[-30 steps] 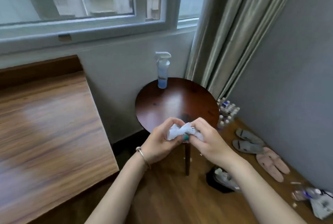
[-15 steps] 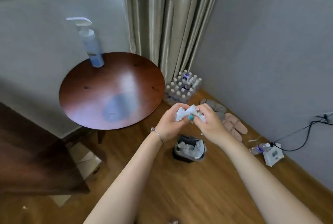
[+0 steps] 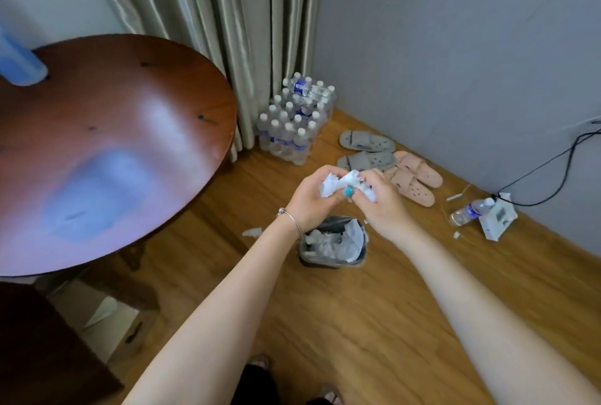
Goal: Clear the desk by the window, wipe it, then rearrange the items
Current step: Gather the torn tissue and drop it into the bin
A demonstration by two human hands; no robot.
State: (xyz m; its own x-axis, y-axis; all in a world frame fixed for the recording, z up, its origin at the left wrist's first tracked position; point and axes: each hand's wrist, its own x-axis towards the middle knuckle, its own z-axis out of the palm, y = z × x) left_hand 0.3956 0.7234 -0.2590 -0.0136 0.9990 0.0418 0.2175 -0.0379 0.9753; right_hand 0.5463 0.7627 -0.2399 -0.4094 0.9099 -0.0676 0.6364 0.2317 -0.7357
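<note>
1. No text can be read anywhere — the blue labels on the pack of water bottles (image 3: 294, 121) are too blurred.
2. The loose bottle (image 3: 470, 212) beyond the right hand (image 3: 379, 201) — label likewise illegible.

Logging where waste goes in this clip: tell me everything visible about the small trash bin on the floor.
The trash bin is small, dark grey and stands upright on the wooden floor, right of the round table. A bag lines it, folded over the rim. Crumpled white paper or tissue fills it almost to the top. It sits below the left hand and right hand, which grip a crumpled tissue between them. Nothing but the floor touches it. A white scrap lies left of it.
</note>
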